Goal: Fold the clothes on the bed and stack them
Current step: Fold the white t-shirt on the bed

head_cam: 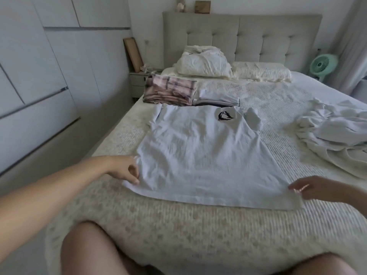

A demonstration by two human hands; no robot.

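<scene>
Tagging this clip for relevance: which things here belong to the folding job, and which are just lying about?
Part of the job: white T-shirt, left hand, right hand, pink plaid stack, folded white stack, unfolded white heap.

Lying about: pillows, green fan, nightstand, leaning frame.

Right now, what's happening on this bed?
A person is folding laundry. A white T-shirt lies spread flat on the bed. The left hand pinches its hem corner; the right hand, blurred, sits at the opposite corner with its grip unclear. Behind the shirt are a folded pink plaid stack and folded white clothes. A rumpled white pile waits on the right.
</scene>
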